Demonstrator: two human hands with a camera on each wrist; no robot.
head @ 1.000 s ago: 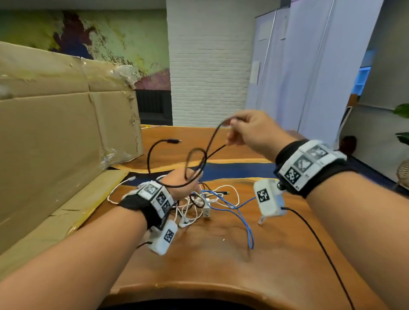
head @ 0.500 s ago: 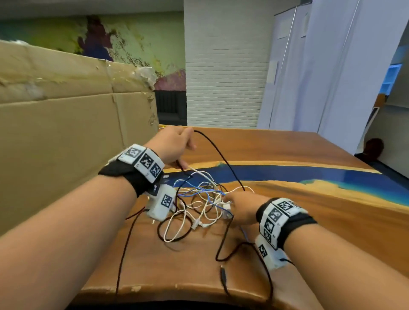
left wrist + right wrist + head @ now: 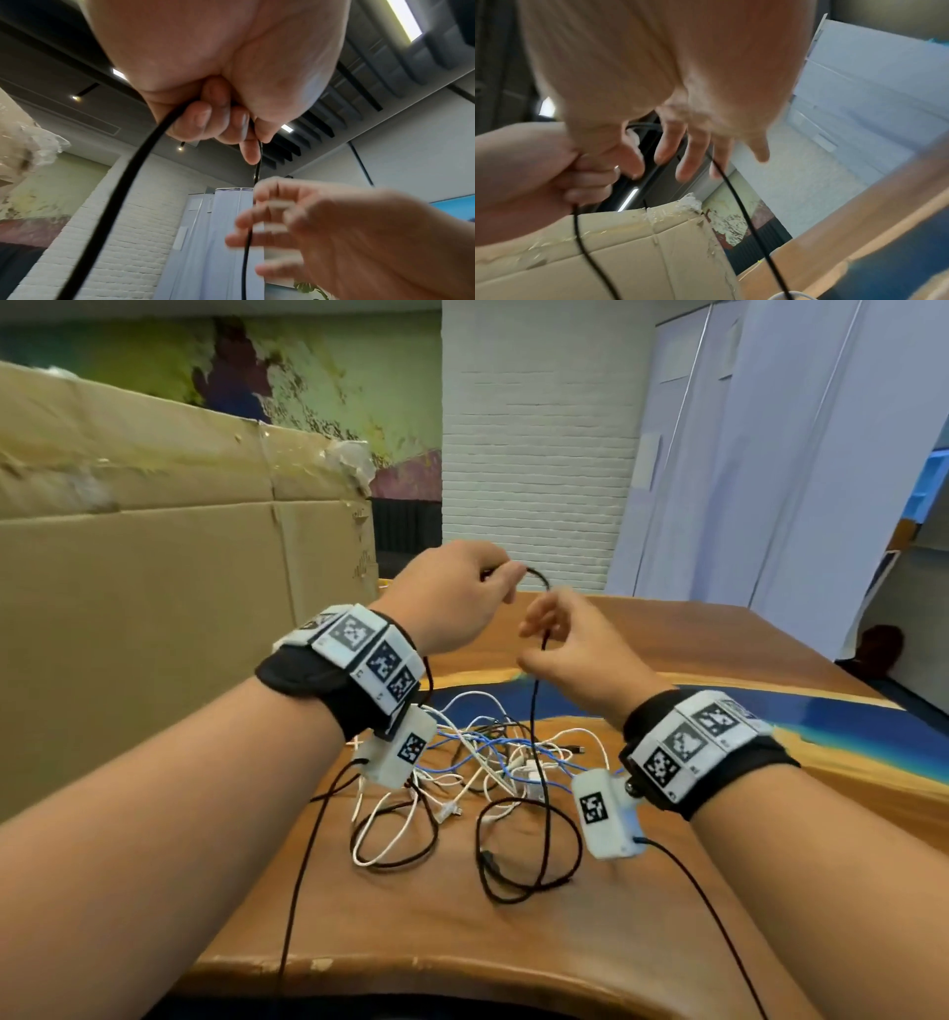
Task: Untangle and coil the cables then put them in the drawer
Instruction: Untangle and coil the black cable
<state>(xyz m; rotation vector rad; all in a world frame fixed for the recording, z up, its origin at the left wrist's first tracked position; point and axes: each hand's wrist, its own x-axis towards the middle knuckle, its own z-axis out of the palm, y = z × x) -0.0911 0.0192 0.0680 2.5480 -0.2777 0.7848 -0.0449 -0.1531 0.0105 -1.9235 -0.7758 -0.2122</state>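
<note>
No words, brands or numbers can be read: the only signs are black-and-white square fiducial markers on the wristbands (image 3: pixel 367 654) and small white wrist camera housings (image 3: pixel 606 814), and faint print on the cardboard box (image 3: pixel 362 559) is illegible.

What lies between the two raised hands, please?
A short arc of the black cable spans the gap from the left hand to the right hand, then hangs to the table; the head view shows it.

Bright, even indoor light — wrist views motion-blurred, edges warped.
</note>
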